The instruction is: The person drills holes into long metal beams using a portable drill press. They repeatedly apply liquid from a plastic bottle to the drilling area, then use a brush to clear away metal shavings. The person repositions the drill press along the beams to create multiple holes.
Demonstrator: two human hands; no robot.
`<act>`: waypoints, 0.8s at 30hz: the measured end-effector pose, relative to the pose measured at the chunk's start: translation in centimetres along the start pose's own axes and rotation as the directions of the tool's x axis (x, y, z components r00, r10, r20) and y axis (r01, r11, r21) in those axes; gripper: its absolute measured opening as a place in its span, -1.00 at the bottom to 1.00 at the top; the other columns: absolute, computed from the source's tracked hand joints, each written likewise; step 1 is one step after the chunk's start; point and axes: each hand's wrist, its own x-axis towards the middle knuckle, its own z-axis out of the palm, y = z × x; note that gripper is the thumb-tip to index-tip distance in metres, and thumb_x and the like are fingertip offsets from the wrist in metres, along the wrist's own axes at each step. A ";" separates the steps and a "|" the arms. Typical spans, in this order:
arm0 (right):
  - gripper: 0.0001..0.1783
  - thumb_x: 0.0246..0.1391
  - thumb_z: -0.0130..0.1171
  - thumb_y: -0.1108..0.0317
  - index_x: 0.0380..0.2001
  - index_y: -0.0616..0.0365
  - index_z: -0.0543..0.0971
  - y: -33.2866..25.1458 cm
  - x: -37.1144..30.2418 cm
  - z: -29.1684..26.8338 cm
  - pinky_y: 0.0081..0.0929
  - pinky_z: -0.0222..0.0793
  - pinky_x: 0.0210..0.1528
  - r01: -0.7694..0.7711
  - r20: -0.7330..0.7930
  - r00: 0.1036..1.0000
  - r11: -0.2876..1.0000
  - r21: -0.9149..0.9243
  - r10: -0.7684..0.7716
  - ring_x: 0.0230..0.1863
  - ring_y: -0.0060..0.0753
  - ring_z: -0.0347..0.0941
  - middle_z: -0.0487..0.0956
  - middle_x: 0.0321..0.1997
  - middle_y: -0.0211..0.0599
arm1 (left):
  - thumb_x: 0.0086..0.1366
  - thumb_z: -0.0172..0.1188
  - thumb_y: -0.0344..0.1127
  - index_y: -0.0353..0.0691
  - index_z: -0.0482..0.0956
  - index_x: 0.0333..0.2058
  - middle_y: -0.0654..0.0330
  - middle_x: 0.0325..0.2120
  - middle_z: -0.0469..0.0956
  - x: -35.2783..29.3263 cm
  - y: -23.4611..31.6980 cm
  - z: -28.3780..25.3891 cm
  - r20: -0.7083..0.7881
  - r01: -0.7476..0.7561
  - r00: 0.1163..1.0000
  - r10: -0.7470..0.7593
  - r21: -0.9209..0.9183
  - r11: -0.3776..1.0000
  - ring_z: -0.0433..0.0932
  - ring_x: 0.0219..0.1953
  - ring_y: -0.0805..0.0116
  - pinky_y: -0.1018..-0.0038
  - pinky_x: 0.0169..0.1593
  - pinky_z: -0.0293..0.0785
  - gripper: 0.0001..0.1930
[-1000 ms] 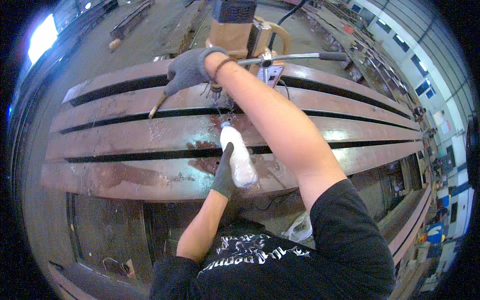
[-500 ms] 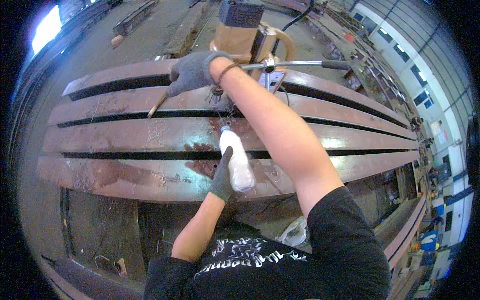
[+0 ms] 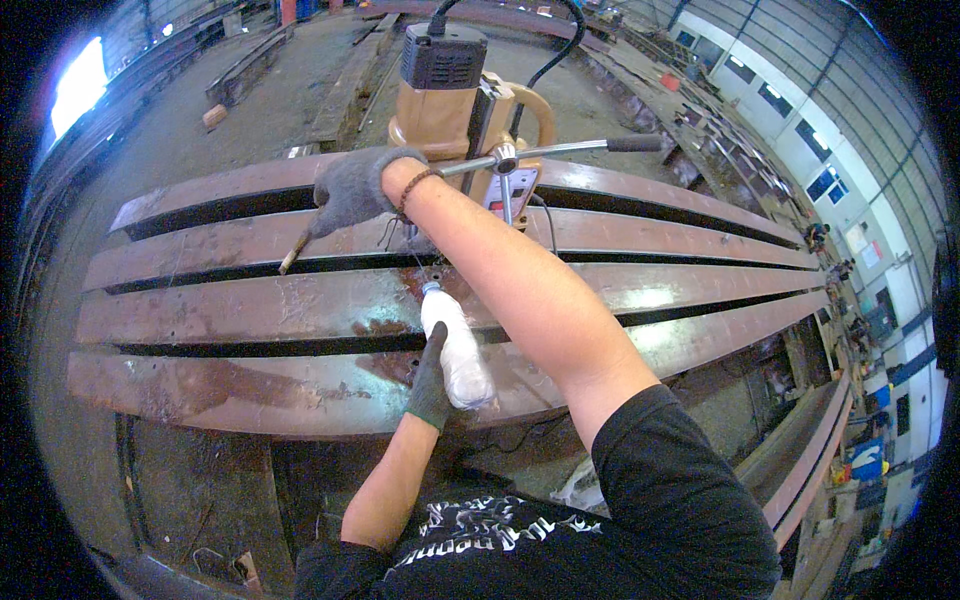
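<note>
My left hand (image 3: 430, 383), in a dark glove, is closed around a white squeeze bottle (image 3: 457, 350) with a blue cap. The bottle tilts over the brown steel beams (image 3: 250, 297), its cap close to a wet patch and a small hole, below the drill. Farther out, my right hand (image 3: 357, 192), in a grey glove, is closed with a thin brown stick (image 3: 293, 253) jutting from its fingers. Behind that wrist runs a spoke of the drill's feed handle (image 3: 507, 157); whether my fingers also grip it is hidden. The magnetic drill (image 3: 440, 105) stands on the far beams.
Dark gaps separate the parallel beams. A black cable (image 3: 578, 40) loops from the drill's top. Clear plastic (image 3: 580, 490) lies low beside my right sleeve. More steel sections (image 3: 810, 455) rest at the right, and a small block (image 3: 214, 116) sits on the floor far left.
The view has shifted, so the beams and the bottle appear lower and more of the drill's top shows. Both hands keep their grips, with little movement relative to the beams.
</note>
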 end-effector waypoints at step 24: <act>-0.21 0.06 0.20 -0.37 0.10 0.06 0.67 -0.7 -0.8 0.2 -0.18 0.49 0.19 -0.044 -0.035 0.998 0.999 0.009 0.044 0.13 0.00 0.61 0.68 0.12 -0.07 | 0.32 0.33 0.19 -0.19 0.43 0.23 0.14 -0.10 0.61 -1.3 0.3 0.9 -0.083 0.054 0.995 -0.052 0.027 0.998 0.64 -0.10 0.23 0.25 -0.02 0.65 -0.30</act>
